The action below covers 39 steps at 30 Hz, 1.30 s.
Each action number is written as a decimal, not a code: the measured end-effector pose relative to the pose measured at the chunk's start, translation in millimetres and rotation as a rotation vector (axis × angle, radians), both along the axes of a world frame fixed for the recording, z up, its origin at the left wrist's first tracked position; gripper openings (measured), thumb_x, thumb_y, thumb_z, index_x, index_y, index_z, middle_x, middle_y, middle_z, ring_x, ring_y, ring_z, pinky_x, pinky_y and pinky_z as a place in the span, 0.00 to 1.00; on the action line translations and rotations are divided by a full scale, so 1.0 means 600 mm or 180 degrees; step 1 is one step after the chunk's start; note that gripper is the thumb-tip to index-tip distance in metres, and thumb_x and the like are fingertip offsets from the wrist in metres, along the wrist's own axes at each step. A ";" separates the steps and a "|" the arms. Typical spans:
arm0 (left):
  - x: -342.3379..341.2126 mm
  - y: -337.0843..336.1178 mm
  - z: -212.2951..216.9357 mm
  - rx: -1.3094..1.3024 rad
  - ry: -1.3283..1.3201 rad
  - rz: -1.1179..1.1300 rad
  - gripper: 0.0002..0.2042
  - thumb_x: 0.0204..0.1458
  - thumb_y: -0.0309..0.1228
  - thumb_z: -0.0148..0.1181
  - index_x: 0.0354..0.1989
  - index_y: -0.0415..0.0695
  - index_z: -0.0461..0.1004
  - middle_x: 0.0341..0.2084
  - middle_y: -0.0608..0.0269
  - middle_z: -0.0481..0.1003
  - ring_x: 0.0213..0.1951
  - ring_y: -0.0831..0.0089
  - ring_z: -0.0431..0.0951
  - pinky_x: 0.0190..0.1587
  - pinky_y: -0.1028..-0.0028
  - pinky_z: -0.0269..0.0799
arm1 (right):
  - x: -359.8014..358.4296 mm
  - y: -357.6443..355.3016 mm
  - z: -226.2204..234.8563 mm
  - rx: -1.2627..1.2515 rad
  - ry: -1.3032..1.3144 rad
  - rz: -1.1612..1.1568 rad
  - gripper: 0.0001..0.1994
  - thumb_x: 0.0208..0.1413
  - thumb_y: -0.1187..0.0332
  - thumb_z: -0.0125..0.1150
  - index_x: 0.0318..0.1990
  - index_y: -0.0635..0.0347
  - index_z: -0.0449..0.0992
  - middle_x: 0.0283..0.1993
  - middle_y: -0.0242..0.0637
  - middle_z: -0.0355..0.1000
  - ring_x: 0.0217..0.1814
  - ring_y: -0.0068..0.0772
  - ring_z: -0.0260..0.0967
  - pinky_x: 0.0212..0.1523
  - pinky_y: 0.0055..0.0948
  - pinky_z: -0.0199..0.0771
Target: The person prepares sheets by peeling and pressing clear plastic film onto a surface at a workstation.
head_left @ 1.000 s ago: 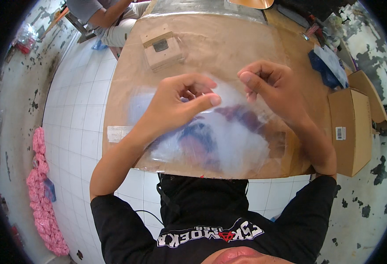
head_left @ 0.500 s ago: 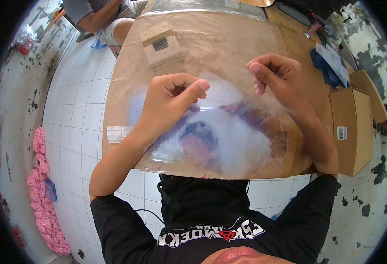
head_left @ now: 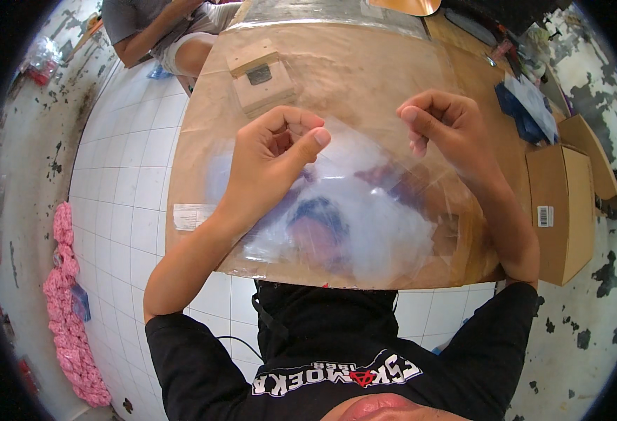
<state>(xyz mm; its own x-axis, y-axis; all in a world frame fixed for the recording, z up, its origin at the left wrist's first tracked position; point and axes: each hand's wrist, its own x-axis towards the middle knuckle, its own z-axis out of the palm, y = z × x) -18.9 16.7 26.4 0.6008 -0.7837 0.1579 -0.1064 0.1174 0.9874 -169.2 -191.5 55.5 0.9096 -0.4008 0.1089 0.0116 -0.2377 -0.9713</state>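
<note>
A clear plastic bag is held up over the brown board, with more clear bags heaped beneath it near the front edge. The left hand pinches its top edge between thumb and curled fingers, and the right hand pinches the same edge further right, both closed on the film. Beyond lie a small wooden block on the board, a cardboard box at right, and a pink bundle on the tiled floor at left.
</note>
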 end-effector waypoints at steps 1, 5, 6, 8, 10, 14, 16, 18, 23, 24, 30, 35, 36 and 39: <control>0.001 0.000 0.001 -0.0043 0.0012 0.0009 0.08 0.54 0.30 0.63 0.37 0.38 0.75 0.27 0.69 0.74 0.28 0.85 0.72 0.30 0.83 0.68 | -0.001 0.002 0.001 -0.0011 0.0033 0.0041 0.09 0.57 0.69 0.61 0.34 0.68 0.77 0.24 0.29 0.71 0.23 0.16 0.67 0.24 0.18 0.70; 0.002 0.003 0.005 -0.0136 0.0014 0.0049 0.10 0.54 0.29 0.62 0.42 0.39 0.75 0.32 0.67 0.75 0.31 0.83 0.73 0.33 0.81 0.72 | -0.003 0.007 -0.001 0.0040 0.0127 0.0215 0.09 0.57 0.68 0.61 0.33 0.67 0.77 0.24 0.28 0.70 0.23 0.15 0.67 0.24 0.18 0.70; 0.002 0.003 0.005 -0.0140 0.0002 0.0061 0.10 0.54 0.29 0.63 0.42 0.39 0.75 0.32 0.67 0.75 0.32 0.83 0.73 0.33 0.81 0.72 | -0.003 0.009 -0.002 0.0077 0.0141 0.0261 0.09 0.57 0.68 0.61 0.33 0.66 0.77 0.24 0.28 0.70 0.23 0.15 0.67 0.24 0.18 0.70; -0.002 0.000 0.005 -0.0168 -0.0066 0.0074 0.11 0.52 0.29 0.65 0.41 0.38 0.76 0.27 0.69 0.74 0.28 0.85 0.72 0.30 0.83 0.69 | -0.004 0.015 -0.002 0.0058 0.0208 0.0272 0.09 0.57 0.67 0.62 0.33 0.66 0.77 0.23 0.28 0.70 0.23 0.15 0.67 0.24 0.17 0.70; -0.005 -0.001 0.004 -0.0165 -0.0126 0.0084 0.10 0.51 0.29 0.65 0.39 0.37 0.76 0.24 0.70 0.74 0.26 0.86 0.71 0.28 0.84 0.68 | -0.004 0.022 -0.002 0.0052 0.0256 0.0304 0.09 0.57 0.67 0.62 0.33 0.66 0.77 0.23 0.28 0.70 0.22 0.15 0.67 0.23 0.16 0.70; -0.007 0.001 0.005 -0.0088 -0.0207 0.0166 0.10 0.53 0.32 0.63 0.36 0.37 0.77 0.23 0.68 0.74 0.26 0.85 0.71 0.28 0.84 0.68 | -0.007 0.030 0.000 0.0054 0.0327 0.0409 0.08 0.57 0.68 0.62 0.32 0.66 0.77 0.23 0.28 0.70 0.21 0.15 0.67 0.22 0.16 0.70; -0.005 0.003 0.006 -0.0165 -0.0118 0.0244 0.10 0.55 0.33 0.62 0.35 0.36 0.77 0.23 0.67 0.74 0.26 0.84 0.72 0.28 0.83 0.68 | -0.007 0.030 -0.001 0.0035 0.0336 0.0430 0.08 0.57 0.69 0.62 0.32 0.66 0.77 0.22 0.28 0.70 0.21 0.15 0.67 0.22 0.16 0.69; -0.002 0.006 0.008 -0.0362 0.0089 0.0327 0.12 0.56 0.35 0.60 0.34 0.36 0.78 0.23 0.65 0.75 0.26 0.83 0.72 0.28 0.83 0.68 | -0.006 0.028 -0.002 -0.0002 0.0312 0.0423 0.08 0.57 0.69 0.61 0.32 0.66 0.77 0.22 0.28 0.70 0.20 0.15 0.67 0.21 0.16 0.69; -0.002 0.001 0.015 -0.0255 0.0195 0.0170 0.12 0.58 0.35 0.57 0.32 0.37 0.77 0.23 0.65 0.75 0.26 0.83 0.73 0.27 0.82 0.68 | -0.007 0.031 0.004 -0.0011 0.0591 0.0552 0.07 0.57 0.71 0.61 0.32 0.67 0.77 0.22 0.28 0.70 0.20 0.15 0.67 0.22 0.15 0.67; -0.007 0.000 0.018 -0.0114 0.0143 0.0132 0.12 0.58 0.36 0.57 0.32 0.37 0.77 0.23 0.65 0.75 0.26 0.83 0.73 0.27 0.82 0.68 | -0.007 0.035 0.005 0.0005 0.0677 0.0591 0.07 0.57 0.71 0.61 0.32 0.67 0.77 0.22 0.28 0.70 0.21 0.15 0.67 0.22 0.15 0.67; -0.008 0.004 0.006 -0.0119 0.0288 0.0205 0.12 0.57 0.36 0.58 0.31 0.37 0.77 0.21 0.67 0.74 0.25 0.83 0.73 0.27 0.83 0.69 | -0.008 0.044 0.004 0.0131 0.0660 0.0706 0.07 0.56 0.71 0.62 0.32 0.67 0.77 0.22 0.28 0.71 0.21 0.14 0.66 0.22 0.16 0.67; -0.013 -0.002 0.012 0.0229 -0.0045 -0.0237 0.10 0.57 0.33 0.58 0.34 0.37 0.77 0.21 0.66 0.74 0.23 0.83 0.72 0.26 0.82 0.68 | -0.011 0.046 0.008 0.0012 0.0823 0.0747 0.07 0.56 0.70 0.62 0.32 0.67 0.78 0.23 0.28 0.72 0.22 0.14 0.67 0.24 0.17 0.68; -0.011 0.000 0.011 0.0405 -0.0200 -0.0403 0.10 0.57 0.33 0.58 0.34 0.37 0.77 0.21 0.65 0.75 0.23 0.83 0.72 0.26 0.82 0.68 | -0.012 0.045 0.007 0.0000 0.0864 0.0791 0.07 0.56 0.70 0.62 0.32 0.67 0.78 0.23 0.28 0.72 0.22 0.14 0.67 0.24 0.17 0.68; 0.002 0.002 0.009 -0.0110 0.0163 0.0158 0.09 0.58 0.32 0.57 0.36 0.38 0.77 0.22 0.65 0.75 0.23 0.82 0.72 0.26 0.82 0.68 | -0.008 0.028 -0.002 0.0018 0.0612 0.0902 0.07 0.56 0.70 0.62 0.33 0.67 0.78 0.23 0.29 0.72 0.22 0.16 0.69 0.25 0.16 0.69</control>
